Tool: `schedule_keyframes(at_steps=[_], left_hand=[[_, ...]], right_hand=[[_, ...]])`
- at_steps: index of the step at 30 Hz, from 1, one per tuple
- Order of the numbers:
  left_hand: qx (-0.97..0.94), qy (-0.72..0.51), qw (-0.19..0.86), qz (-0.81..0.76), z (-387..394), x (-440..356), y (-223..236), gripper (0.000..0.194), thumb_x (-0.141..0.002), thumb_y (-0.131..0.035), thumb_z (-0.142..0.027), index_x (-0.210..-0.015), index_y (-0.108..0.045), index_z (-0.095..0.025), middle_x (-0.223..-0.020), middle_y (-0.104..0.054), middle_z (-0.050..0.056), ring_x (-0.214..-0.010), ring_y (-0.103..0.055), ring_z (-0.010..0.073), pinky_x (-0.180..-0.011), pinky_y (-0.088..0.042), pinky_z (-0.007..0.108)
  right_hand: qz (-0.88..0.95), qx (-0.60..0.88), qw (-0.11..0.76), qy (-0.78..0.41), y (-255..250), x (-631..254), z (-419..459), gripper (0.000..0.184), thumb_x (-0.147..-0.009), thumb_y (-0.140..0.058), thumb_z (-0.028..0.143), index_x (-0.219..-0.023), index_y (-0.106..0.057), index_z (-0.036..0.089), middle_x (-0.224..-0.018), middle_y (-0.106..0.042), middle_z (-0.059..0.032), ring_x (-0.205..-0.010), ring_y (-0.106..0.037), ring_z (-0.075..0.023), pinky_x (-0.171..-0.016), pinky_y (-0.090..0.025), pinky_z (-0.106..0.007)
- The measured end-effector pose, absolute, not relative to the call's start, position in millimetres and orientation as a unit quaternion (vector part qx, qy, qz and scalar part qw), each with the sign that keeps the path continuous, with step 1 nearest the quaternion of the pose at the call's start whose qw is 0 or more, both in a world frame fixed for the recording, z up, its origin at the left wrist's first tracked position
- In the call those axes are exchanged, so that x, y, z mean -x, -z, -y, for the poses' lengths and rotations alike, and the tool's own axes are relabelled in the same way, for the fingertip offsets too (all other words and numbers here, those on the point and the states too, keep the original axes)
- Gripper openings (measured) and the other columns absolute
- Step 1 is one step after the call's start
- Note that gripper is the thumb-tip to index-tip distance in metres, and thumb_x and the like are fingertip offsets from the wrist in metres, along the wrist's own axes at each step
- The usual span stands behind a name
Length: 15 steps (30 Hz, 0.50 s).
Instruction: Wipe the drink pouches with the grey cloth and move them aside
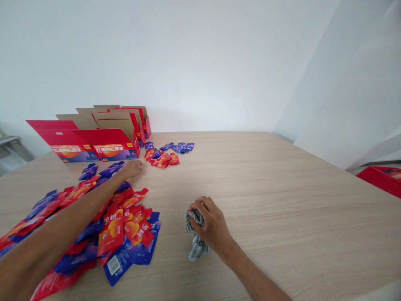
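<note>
My right hand (210, 223) grips a crumpled grey striped cloth (198, 246), whose lower end touches the tabletop (282, 200). On the left, my left arm reaches across a big heap of red and blue sachets (111, 230). At the far edge of that heap, my left hand (131, 168) has its fingers curled in, with nothing visible in them. Purple sachets (111, 169) lie beside its wrist, partly covered by the arm. A smaller scatter of red sachets (163, 160) and purple sachets (183, 147) rests beyond this hand, apart from it.
Several open red cardboard boxes (114, 144) stand in rows at the back left, flaps raised. A white wall (213, 67) rises behind the table. Past the right table edge, part of another red box (382, 179) shows. A grey surface (9, 140) is at far left.
</note>
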<state>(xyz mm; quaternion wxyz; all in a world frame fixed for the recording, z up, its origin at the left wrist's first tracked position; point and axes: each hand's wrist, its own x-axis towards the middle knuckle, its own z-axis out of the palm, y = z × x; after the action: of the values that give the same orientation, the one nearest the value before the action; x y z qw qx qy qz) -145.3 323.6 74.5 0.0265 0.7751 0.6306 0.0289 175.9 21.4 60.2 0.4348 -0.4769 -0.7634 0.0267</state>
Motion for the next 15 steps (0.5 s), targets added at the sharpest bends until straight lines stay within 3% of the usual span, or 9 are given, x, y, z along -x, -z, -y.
schedule_keyframes(at_steps=[15], left_hand=[[-0.766,0.066,-0.022,-0.639,-424,62,-61,0.04,-0.096,-0.063,-0.037,-0.129,-0.061,-0.016,-0.129,-0.063,0.012,-0.111,-0.065,0.025,-0.093,-0.057,0.047]], right_hand=[[0.769,0.505,0.391,0.005,-53,-180,-23,0.04,-0.074,-0.073,0.005,-0.104,-0.055,0.025,-0.099,-0.065,-0.003,-0.086,-0.061,-0.0218,-0.075,-0.052,-0.034]])
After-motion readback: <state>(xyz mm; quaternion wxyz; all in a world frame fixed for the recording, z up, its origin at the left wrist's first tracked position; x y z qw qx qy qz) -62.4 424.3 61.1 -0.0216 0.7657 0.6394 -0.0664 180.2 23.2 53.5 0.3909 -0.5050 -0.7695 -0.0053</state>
